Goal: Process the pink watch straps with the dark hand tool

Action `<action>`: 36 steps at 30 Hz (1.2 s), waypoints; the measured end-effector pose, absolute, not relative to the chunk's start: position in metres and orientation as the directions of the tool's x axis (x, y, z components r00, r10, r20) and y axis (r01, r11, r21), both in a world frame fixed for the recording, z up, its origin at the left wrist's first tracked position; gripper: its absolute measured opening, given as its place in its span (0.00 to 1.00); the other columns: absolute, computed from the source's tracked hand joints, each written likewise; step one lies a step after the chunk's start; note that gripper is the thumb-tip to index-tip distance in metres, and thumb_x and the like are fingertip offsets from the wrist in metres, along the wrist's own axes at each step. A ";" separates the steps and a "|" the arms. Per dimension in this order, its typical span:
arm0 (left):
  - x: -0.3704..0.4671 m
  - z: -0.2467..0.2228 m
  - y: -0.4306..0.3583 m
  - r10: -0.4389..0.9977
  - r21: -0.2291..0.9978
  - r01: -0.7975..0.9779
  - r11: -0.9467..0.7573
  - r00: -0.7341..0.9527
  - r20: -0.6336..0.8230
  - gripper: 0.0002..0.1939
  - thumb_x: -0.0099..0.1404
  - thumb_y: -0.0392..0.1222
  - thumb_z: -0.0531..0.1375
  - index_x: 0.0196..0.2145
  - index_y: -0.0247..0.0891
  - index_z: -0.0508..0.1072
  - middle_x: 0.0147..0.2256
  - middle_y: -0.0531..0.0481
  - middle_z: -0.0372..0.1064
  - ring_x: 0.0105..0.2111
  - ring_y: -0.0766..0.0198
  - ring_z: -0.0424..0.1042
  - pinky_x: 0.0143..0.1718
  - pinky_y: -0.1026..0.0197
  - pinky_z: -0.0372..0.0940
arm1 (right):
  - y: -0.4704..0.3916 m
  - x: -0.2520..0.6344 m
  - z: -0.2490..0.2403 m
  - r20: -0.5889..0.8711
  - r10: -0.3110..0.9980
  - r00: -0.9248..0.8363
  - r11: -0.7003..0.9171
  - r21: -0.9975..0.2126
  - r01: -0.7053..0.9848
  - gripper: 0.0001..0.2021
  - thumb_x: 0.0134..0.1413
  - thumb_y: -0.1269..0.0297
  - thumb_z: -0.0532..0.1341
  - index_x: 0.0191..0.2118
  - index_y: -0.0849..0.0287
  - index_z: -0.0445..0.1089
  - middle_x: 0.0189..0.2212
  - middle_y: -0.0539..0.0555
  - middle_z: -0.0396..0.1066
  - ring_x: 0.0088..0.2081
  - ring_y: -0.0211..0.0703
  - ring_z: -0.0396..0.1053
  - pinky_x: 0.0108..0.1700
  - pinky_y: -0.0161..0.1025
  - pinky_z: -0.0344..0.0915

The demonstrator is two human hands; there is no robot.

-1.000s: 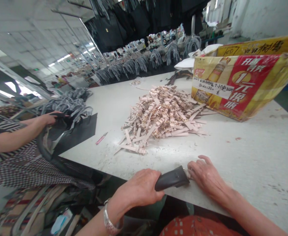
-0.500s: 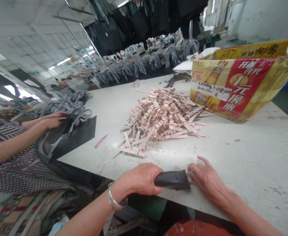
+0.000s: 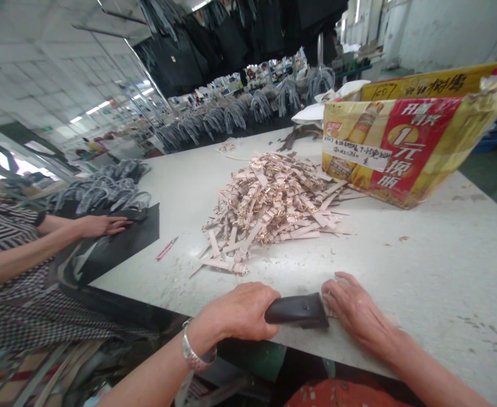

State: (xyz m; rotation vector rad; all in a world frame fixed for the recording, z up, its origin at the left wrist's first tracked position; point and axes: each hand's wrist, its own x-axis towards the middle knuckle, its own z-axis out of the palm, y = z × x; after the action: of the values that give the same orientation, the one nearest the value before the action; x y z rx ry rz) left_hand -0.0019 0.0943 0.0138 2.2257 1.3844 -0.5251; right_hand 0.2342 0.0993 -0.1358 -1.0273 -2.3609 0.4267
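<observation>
One dark, smooth piece [image 3: 297, 310] lies on your side of the strap pile [image 3: 274, 198], held level by your left hand [image 3: 248, 311] near the front edge of the white table [image 3: 439, 260]. Your left fingers and thumb are clamped around its left end, and the wide right end sticks out of your grip. Your right hand [image 3: 354, 308], also on your side of the pile, has its fingers bent close to that wide end, one finger standing out from the others; you can't tell from this view whether the fingertips pinch anything. You have a silver bracelet [image 3: 195, 347] on your left wrist. The pile itself is a loose heap of pale pink straps with gold-coloured metal fittings. Right of the pile, close beside it, stands an open yellow and red carton [image 3: 401, 147] with handwriting on a white label. Just behind the pile are some dark strips [image 3: 301, 134] and a pale cord [image 3: 231, 148]. To the pile's left lies a slim pink tool [image 3: 167, 249], and farther left a co-worker's hand [image 3: 98, 226] rests over black material [image 3: 134, 243], with grey loops [image 3: 104, 183] heaped behind it. Well beyond the pile, black panels [image 3: 231, 48] hang from a rail.
</observation>
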 end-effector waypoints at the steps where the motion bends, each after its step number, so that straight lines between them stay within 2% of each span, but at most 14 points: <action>1: -0.003 0.013 0.092 0.734 0.188 0.910 -0.369 0.410 -0.542 0.10 0.54 0.46 0.58 0.33 0.41 0.74 0.30 0.49 0.73 0.31 0.57 0.72 0.31 0.62 0.63 | 0.098 0.236 -0.133 0.330 0.750 -0.573 0.655 -0.490 0.575 0.08 0.66 0.71 0.46 0.38 0.55 0.59 0.27 0.47 0.68 0.30 0.39 0.67 0.58 0.53 0.53; 5: -0.008 0.009 0.085 0.748 0.188 0.926 -0.327 0.375 -0.548 0.10 0.54 0.46 0.57 0.33 0.42 0.73 0.31 0.49 0.73 0.33 0.57 0.72 0.33 0.61 0.63 | 0.090 0.250 -0.122 0.298 0.777 -0.555 0.620 -0.517 0.591 0.06 0.63 0.69 0.51 0.37 0.55 0.64 0.30 0.49 0.70 0.34 0.42 0.68 0.56 0.55 0.52; 8: -0.009 0.009 0.084 0.752 0.178 0.929 -0.325 0.368 -0.546 0.11 0.55 0.46 0.56 0.35 0.42 0.73 0.34 0.48 0.74 0.36 0.55 0.72 0.37 0.60 0.64 | 0.083 0.261 -0.120 0.264 0.794 -0.548 0.593 -0.538 0.599 0.05 0.61 0.67 0.55 0.37 0.55 0.68 0.32 0.52 0.70 0.36 0.45 0.67 0.48 0.50 0.57; 11: -0.006 0.009 0.085 0.772 0.168 0.932 -0.322 0.361 -0.523 0.12 0.55 0.46 0.56 0.36 0.41 0.72 0.34 0.48 0.73 0.36 0.55 0.72 0.37 0.60 0.64 | 0.080 0.264 -0.124 0.243 0.805 -0.542 0.563 -0.601 0.568 0.06 0.61 0.69 0.55 0.38 0.56 0.70 0.34 0.54 0.70 0.37 0.46 0.66 0.43 0.46 0.59; 15: -0.003 0.007 0.086 0.779 0.157 0.926 -0.343 0.374 -0.503 0.11 0.56 0.45 0.57 0.35 0.41 0.72 0.33 0.48 0.73 0.36 0.55 0.72 0.37 0.60 0.64 | 0.080 0.263 -0.129 0.223 0.822 -0.523 0.528 -0.644 0.554 0.08 0.62 0.69 0.54 0.38 0.57 0.71 0.35 0.55 0.69 0.38 0.47 0.65 0.42 0.45 0.59; 21: 0.001 0.005 0.063 0.816 0.065 0.955 -0.290 0.282 -0.504 0.16 0.60 0.47 0.55 0.43 0.39 0.71 0.39 0.42 0.73 0.42 0.49 0.72 0.43 0.53 0.65 | 0.081 0.262 -0.127 0.193 0.841 -0.506 0.492 -0.664 0.563 0.09 0.63 0.69 0.54 0.39 0.56 0.72 0.35 0.55 0.70 0.39 0.47 0.65 0.42 0.45 0.58; 24: 0.006 0.007 0.048 0.822 0.057 0.958 -0.283 0.272 -0.500 0.15 0.60 0.44 0.55 0.45 0.40 0.70 0.40 0.44 0.73 0.43 0.50 0.71 0.45 0.53 0.64 | 0.081 0.261 -0.126 0.181 0.841 -0.510 0.485 -0.669 0.563 0.09 0.62 0.69 0.55 0.40 0.55 0.72 0.35 0.54 0.70 0.39 0.47 0.65 0.43 0.45 0.58; 27: 0.012 0.008 0.038 0.824 0.048 0.952 -0.304 0.288 -0.488 0.14 0.62 0.43 0.55 0.46 0.41 0.69 0.40 0.46 0.72 0.43 0.50 0.71 0.45 0.51 0.64 | 0.081 0.261 -0.126 0.181 0.841 -0.510 0.487 -0.663 0.568 0.08 0.62 0.70 0.55 0.40 0.56 0.72 0.35 0.54 0.70 0.39 0.47 0.65 0.43 0.45 0.58; 31: 0.018 0.001 0.035 0.808 0.024 0.930 -0.367 0.331 -0.488 0.18 0.64 0.42 0.55 0.51 0.38 0.66 0.42 0.44 0.71 0.43 0.49 0.70 0.45 0.49 0.63 | 0.081 0.261 -0.127 0.191 0.842 -0.505 0.493 -0.655 0.573 0.09 0.62 0.70 0.54 0.41 0.56 0.71 0.36 0.55 0.70 0.39 0.47 0.65 0.43 0.45 0.58; 36: 0.027 -0.008 0.041 0.822 0.023 0.914 -0.406 0.376 -0.428 0.19 0.64 0.40 0.55 0.53 0.37 0.65 0.41 0.44 0.71 0.43 0.50 0.70 0.44 0.50 0.64 | 0.081 0.261 -0.127 0.181 0.843 -0.507 0.486 -0.662 0.571 0.10 0.61 0.71 0.53 0.41 0.56 0.71 0.36 0.55 0.70 0.40 0.48 0.65 0.43 0.46 0.59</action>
State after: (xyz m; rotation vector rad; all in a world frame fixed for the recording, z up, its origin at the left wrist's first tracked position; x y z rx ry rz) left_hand 0.0270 0.0415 -0.0083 2.3818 1.5397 -0.5176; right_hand 0.2612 0.0812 -0.1273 -1.1660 -2.2444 0.7385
